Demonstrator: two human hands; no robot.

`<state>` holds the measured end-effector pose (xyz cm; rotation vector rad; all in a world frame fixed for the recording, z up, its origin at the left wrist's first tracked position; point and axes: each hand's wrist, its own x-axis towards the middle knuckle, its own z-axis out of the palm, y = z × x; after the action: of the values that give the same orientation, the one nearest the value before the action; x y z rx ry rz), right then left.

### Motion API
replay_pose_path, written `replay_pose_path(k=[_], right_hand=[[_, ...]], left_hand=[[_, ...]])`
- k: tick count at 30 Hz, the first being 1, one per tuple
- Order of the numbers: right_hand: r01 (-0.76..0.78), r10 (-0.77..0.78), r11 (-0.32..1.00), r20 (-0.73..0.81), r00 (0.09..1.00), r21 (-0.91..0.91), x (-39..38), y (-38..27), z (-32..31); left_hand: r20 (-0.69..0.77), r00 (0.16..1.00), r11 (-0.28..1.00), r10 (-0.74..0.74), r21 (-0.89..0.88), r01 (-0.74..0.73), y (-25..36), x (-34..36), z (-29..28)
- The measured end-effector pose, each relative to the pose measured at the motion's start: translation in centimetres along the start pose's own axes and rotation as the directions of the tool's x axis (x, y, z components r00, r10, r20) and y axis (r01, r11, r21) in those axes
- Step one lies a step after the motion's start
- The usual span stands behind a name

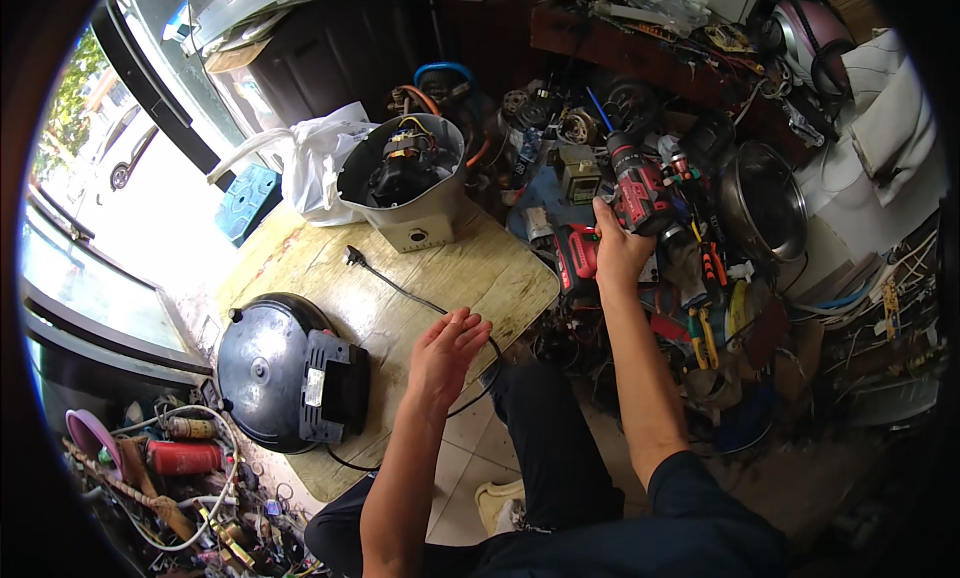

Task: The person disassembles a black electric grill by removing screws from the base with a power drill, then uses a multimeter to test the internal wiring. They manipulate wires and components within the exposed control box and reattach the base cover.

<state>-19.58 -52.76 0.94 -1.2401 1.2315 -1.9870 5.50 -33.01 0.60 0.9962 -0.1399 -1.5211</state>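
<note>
My right hand is wrapped round the handle of a red and black cordless drill. The drill is over the cluttered bench on the right, its battery toward the table. My left hand hovers above the table's near edge, fingers loosely stretched out, with nothing seen in it. Close beside it runs a black power cord, ending in a plug on the wooden table. On the table's left side lies a round, shiny black appliance with a black plastic housing on its side.
At the table's back stands a grey bucket-like casing with a motor in it, beside a white plastic bag. Pliers, a metal bowl and loose parts crowd the right. A red canister lies among clutter at lower left.
</note>
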Motion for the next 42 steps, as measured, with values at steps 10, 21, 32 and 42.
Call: replay_pose_path(k=[10, 21, 32, 42], right_hand=[[0.120, -0.129, 0.988, -0.093, 0.987, -0.097, -0.3, -0.5, 3.4], [0.236, -0.258, 0.908, -0.017, 0.966, -0.345, 1.2, 3.2, 4.5], [0.125, -0.028, 0.929, 0.272, 0.962, -0.348, -0.8, 4.8, -1.1], [0.079, -0.016, 0.974, 0.285, 0.958, -0.210, -8.4, 0.9, -4.3]], left_hand=[[0.006, 0.999, 0.997, -0.042, -0.059, 0.042, -0.1, 2.4, 1.6], [-0.041, 0.999, 0.990, -0.028, -0.137, 0.022, -1.3, 6.3, 3.8], [-0.131, 0.990, 0.999, 0.045, 0.031, -0.042, -4.2, 10.2, 1.5], [0.169, 0.956, 0.852, 0.241, 0.435, -0.292, -2.4, -2.8, 0.3]])
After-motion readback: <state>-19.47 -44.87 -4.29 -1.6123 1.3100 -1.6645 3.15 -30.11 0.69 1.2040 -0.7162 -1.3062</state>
